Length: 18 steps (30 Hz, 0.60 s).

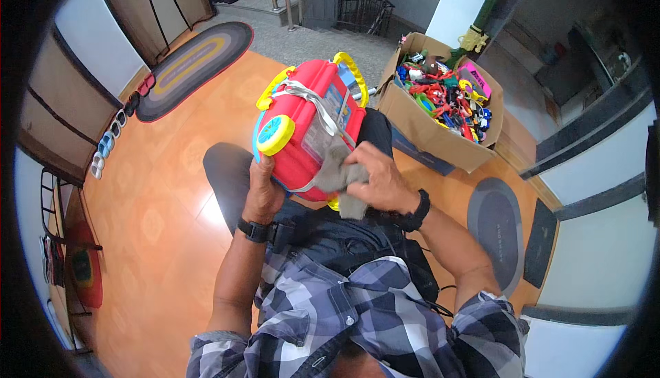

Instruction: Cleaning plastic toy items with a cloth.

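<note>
Above my lap a red plastic toy case (295, 157) with yellow handles is tilted, a yellow wheel (276, 135) with a blue hub on its side. My left hand (264, 190) grips the case from its lower left, the thumb up by the wheel. A grey cloth (332, 170) is pinched in my right hand (380, 178) and lies against the lower right part of the case. Some blur shows at the cloth and right hand. A light strap (311, 96) runs across the case. The case's underside is hidden.
Right of my knee stands an open cardboard box (438, 138) heaped with small toys. A staircase railing (361, 1) rises at the back. Oval mats lie at left (193, 68) and right (495, 236). Several shoes (106, 143) line the left wall, near a metal rack (49, 213).
</note>
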Available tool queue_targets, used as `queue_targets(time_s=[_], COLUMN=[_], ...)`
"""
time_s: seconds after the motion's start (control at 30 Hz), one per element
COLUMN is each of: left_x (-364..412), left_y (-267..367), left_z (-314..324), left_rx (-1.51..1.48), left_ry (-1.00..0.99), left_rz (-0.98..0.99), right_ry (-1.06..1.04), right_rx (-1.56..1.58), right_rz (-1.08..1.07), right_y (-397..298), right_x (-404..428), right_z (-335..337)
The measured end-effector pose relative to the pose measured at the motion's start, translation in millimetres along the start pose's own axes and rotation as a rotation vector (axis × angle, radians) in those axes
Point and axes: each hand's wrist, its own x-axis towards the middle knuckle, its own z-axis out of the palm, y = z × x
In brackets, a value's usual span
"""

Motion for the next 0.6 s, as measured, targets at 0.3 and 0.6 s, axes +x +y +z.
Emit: queue_targets(time_s=[0.3,0.6], left_x=[0.4,2.4], left_y=[-8.5,-6.9], left_z=[-7.0,-15.4], left_rx=[-0.048,-0.081], left_ry=[0.070,0.162], left_rz=[0.005,0.020], right_ry=[0.492,0.345], right_rx=[0.247,0.497], right_rz=[0.603,0.654], right_y=[137.7,114.2], right_x=[37.4,59.3], right_z=[-4.3,21.0])
